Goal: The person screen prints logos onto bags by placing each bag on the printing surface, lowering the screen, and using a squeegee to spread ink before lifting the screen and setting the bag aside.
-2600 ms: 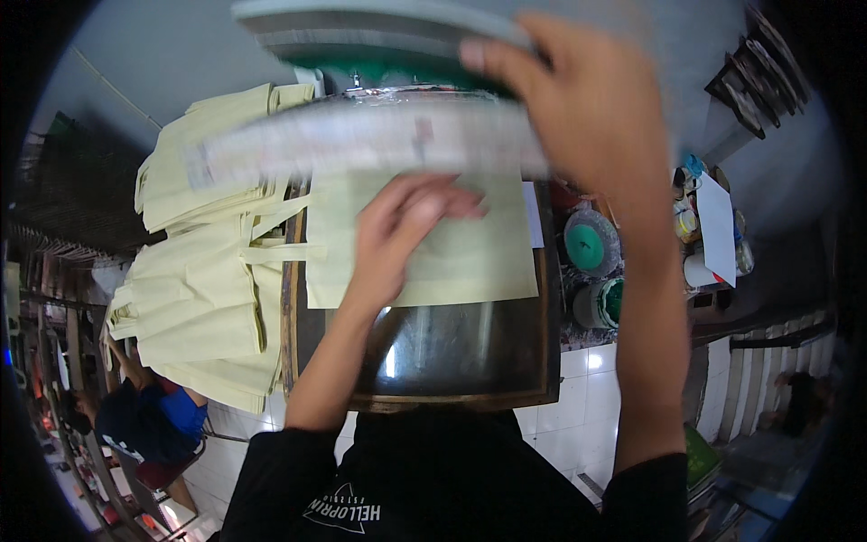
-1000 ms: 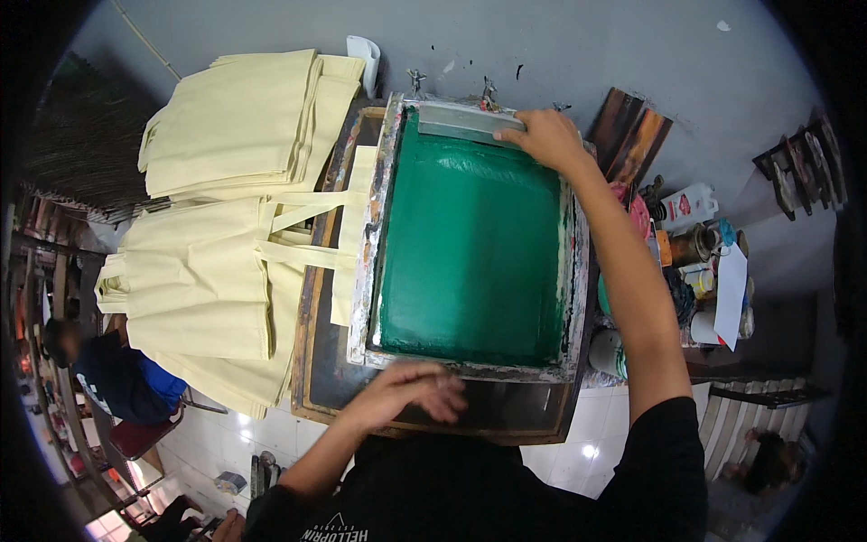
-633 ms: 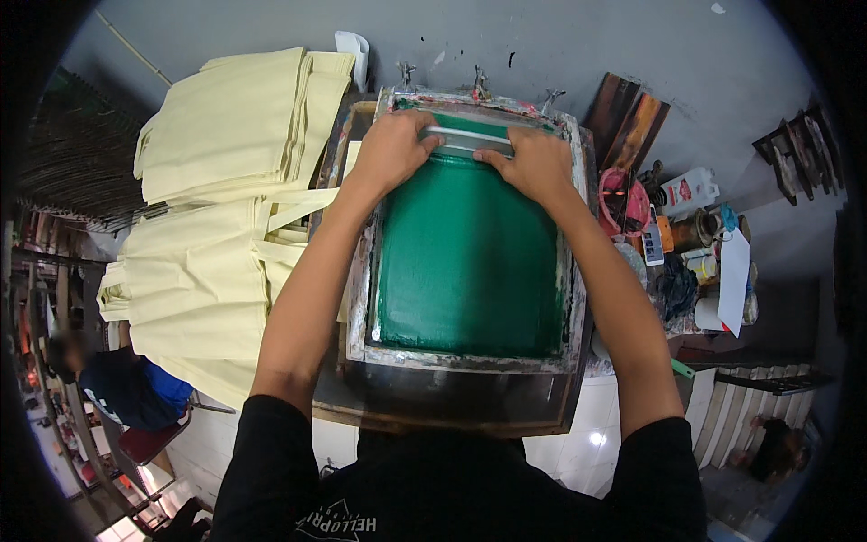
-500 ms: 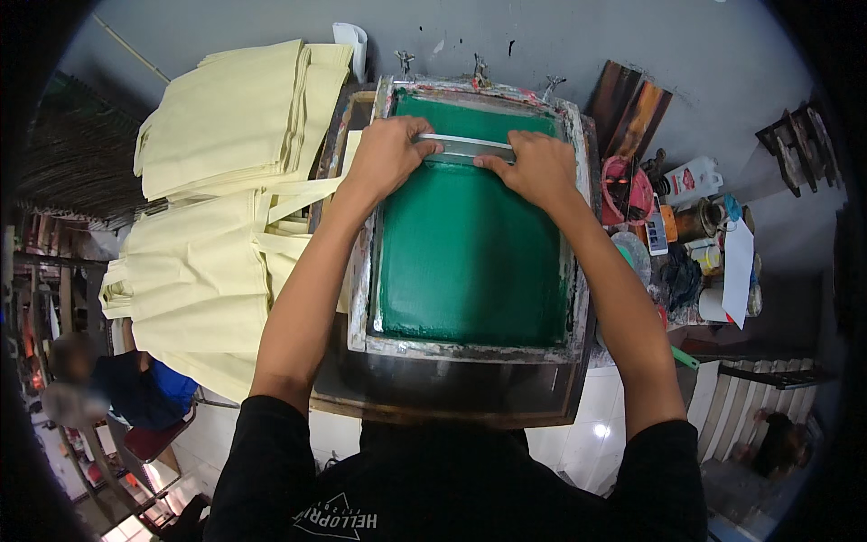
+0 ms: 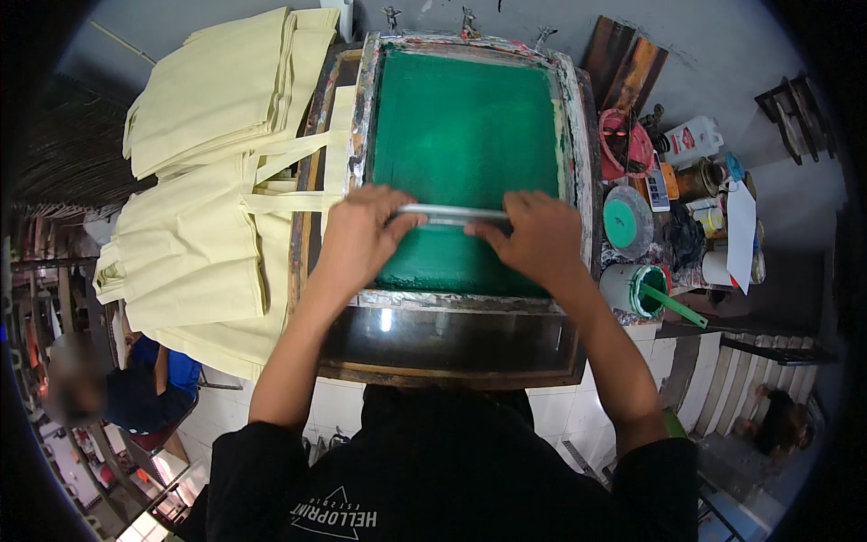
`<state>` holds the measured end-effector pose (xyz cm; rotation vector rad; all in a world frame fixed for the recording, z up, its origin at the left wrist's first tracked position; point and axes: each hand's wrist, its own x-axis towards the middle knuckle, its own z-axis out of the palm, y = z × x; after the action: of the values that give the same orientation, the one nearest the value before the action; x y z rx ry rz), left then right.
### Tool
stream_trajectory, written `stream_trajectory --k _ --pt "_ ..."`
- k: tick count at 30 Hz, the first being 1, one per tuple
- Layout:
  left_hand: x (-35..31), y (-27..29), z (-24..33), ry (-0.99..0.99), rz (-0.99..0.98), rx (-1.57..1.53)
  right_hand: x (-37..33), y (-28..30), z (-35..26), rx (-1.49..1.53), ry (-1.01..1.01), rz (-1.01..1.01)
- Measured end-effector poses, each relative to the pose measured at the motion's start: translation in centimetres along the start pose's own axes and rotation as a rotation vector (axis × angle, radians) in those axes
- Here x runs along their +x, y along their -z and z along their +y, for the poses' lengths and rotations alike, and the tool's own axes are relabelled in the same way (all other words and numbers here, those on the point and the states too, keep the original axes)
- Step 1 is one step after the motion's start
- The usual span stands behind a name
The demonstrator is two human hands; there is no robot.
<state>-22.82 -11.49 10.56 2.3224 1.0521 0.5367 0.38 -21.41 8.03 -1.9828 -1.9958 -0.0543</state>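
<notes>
Both my hands grip a silver metal squeegee [image 5: 452, 214] laid crosswise on a green screen-printing screen [image 5: 470, 117]. My left hand [image 5: 363, 230] is closed round its left end, and my right hand [image 5: 545, 237] round its right end. Thumbs press along the near side of the bar. The squeegee sits over the nearer half of the screen; its lower edge is partly hidden and slightly blurred. Green ink coats the mesh inside a stained pale frame [image 5: 452, 301]. Under the screen's left side shows part of a cream fabric bag [image 5: 338, 135].
Cream tote bags [image 5: 208, 99] are stacked at left, with more bags [image 5: 194, 253] nearer. At right stand a pink basket [image 5: 623, 135], a white jug [image 5: 695, 137], a phone [image 5: 658, 188] and an ink tub [image 5: 619, 287] with a green spatula [image 5: 684, 310]. A person [image 5: 135, 388] sits at left.
My hands have drawn the squeegee from the far part of the screen toward me, past its middle. The view has shifted, bringing the ink tub into sight.
</notes>
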Motion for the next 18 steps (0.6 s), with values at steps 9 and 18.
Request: stream_trajectory --k 9,18 --pt "-8.1 -1.7 -0.1 -0.132 0.109 -0.118 -6.9 -0.1 -3.0 -0.075 0.098 0.13" --pt "-11.5 -1.9 -3.7 -0.269 0.456 0.036 -7.2 3.9 -2.4 0.04 0.174 0.303"
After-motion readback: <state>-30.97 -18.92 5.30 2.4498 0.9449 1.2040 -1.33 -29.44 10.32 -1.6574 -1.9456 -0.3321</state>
